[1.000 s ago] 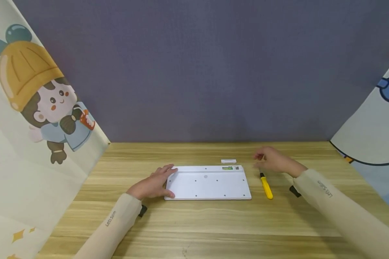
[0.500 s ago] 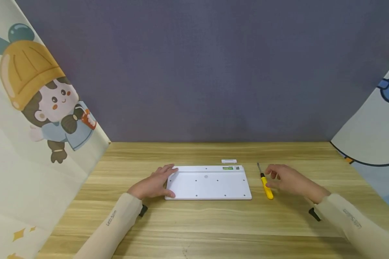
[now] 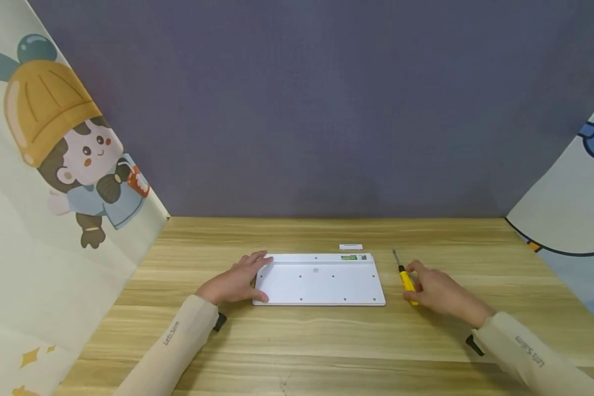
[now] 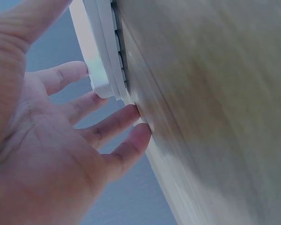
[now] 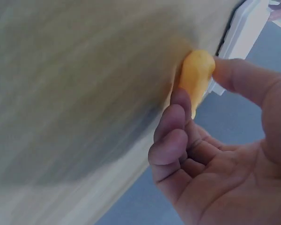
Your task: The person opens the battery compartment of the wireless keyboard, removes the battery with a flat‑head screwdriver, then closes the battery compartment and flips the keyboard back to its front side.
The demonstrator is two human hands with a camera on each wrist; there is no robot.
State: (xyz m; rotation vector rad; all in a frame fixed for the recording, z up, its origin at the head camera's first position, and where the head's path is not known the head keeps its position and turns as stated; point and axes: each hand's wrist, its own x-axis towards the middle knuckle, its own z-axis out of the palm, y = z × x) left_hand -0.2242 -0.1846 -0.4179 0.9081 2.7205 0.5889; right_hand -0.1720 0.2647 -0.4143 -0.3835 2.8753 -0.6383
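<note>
A white keyboard (image 3: 322,283) lies upside down on the wooden table, its underside dotted with several small screw holes. Near its top right corner, a battery slot (image 3: 352,257) shows something green inside. My left hand (image 3: 235,280) rests on the keyboard's left end, thumb by the near corner and fingers spread at the far one. To the right, a screwdriver (image 3: 407,281) with a yellow handle and black collar lies with its metal tip pointing away. The thumb and curled fingers of my right hand (image 5: 215,159) pinch its handle.
A small white cover (image 3: 350,247) lies just behind the keyboard's right part. The table (image 3: 297,346) ends at a dark blue-grey partition (image 3: 297,110). Printed cartoon panels stand at left and right.
My right hand first drew back toward me from near the screwdriver's tip, then closed on its yellow handle. The left hand stays on the keyboard.
</note>
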